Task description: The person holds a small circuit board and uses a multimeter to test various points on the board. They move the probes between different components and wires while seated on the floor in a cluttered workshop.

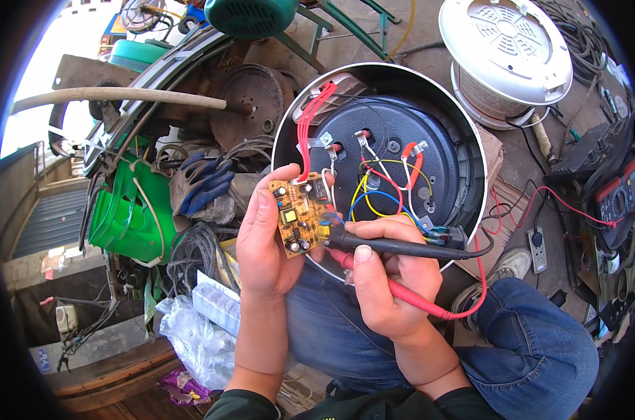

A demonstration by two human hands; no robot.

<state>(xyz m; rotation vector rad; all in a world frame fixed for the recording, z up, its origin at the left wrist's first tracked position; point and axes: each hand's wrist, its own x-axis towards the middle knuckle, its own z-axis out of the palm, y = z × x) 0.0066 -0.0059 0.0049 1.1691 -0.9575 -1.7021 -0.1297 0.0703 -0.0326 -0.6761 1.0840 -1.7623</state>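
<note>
My left hand (261,241) holds a yellow-brown circuit board (307,222) upright by its edges, component side showing. In my right hand (398,276) are two multimeter probes, a black probe (401,246) and a red probe (419,297), gripped together like chopsticks. Their tips point at the board's lower right edge; whether they touch it I cannot make out. A bundle of red wires (305,133) runs from the board's top to the wall of an open round appliance housing (408,80). Inside the housing, a dark round base (380,126) carries red, yellow, blue and white wires.
The multimeter (613,201) stands at the far right, with the red lead reaching toward it. Behind the housing is a white round appliance part (506,42). A green bucket (128,217), work gloves (202,183), coiled cable (198,259) and a plastic bag (198,336) lie leftward. A power strip (536,248) sits right.
</note>
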